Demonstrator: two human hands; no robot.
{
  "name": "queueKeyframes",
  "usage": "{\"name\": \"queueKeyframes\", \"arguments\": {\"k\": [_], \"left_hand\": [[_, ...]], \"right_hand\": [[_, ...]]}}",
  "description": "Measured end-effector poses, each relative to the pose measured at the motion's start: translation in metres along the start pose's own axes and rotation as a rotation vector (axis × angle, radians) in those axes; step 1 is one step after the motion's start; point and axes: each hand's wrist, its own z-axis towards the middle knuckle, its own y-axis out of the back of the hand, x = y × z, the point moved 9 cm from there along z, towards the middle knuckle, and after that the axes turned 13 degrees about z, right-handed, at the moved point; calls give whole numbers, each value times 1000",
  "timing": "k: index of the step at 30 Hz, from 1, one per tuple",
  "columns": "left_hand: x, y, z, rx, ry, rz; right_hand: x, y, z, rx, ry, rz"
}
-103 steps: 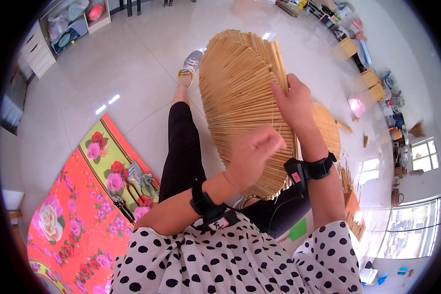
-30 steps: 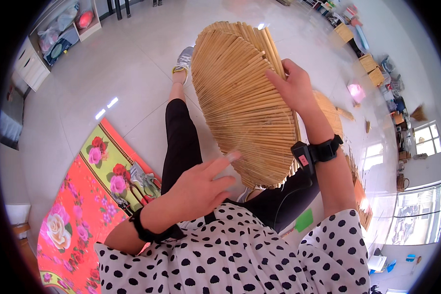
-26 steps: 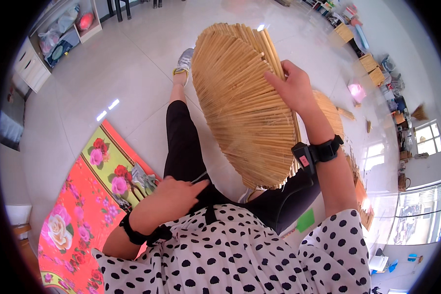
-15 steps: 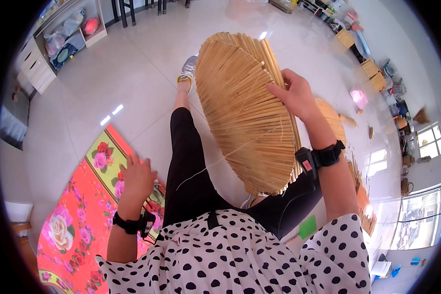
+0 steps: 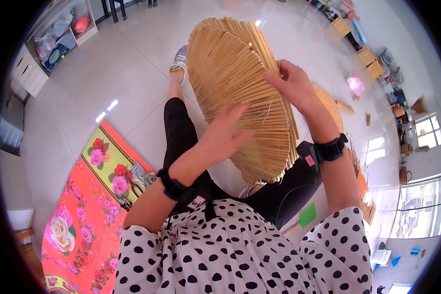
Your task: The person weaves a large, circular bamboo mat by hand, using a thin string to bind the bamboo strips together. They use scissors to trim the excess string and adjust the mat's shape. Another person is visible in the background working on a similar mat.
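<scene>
Between my knees stands a large oval straw mat [image 5: 235, 59], built of many thin tan stalks fanned side by side, tilted with its broad face toward me. A second layer of stalks shows behind its right edge. My right hand [image 5: 296, 88] grips that edge, the thumb on the front face and the fingers behind. In front of the lower middle of the face is my left hand [image 5: 224, 134], slightly blurred, its fingers apart; whether it touches the stalks I cannot tell. A thin pale thread [image 5: 268, 113] lies loose on the face, right of my left fingertips.
A red floral cloth [image 5: 90, 215] is spread at the left, with metal tools [image 5: 137, 183] on its right edge. Another round straw piece [image 5: 328, 105] lies on the floor beyond my right forearm. Shelves [image 5: 59, 44] stand at the far left; boxes [image 5: 367, 61] line the right wall.
My left hand has come from over the floral cloth, rightward and up to the mat's face, uncovering the tools. The right hand keeps its hold on the edge.
</scene>
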Motion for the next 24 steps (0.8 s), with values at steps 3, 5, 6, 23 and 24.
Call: {"name": "queueKeyframes", "arguments": {"k": [3,5,6,23,24], "left_hand": [[-15,-33,5,-40,40,-44],[-29,-44,-1,-36,44,6],[-34,-49,-5,-34,44,30],[4,48,12,-193,63,304],[8,64,15,-239,78,357]], "right_hand": [[4,3,-20,27,-40,28],[6,3,-33,56,-60,45],[4,4,-39,58,-58,78],[-15,39,-62,-168,88,-58],[-14,35,-62,-172,82,-67]]}}
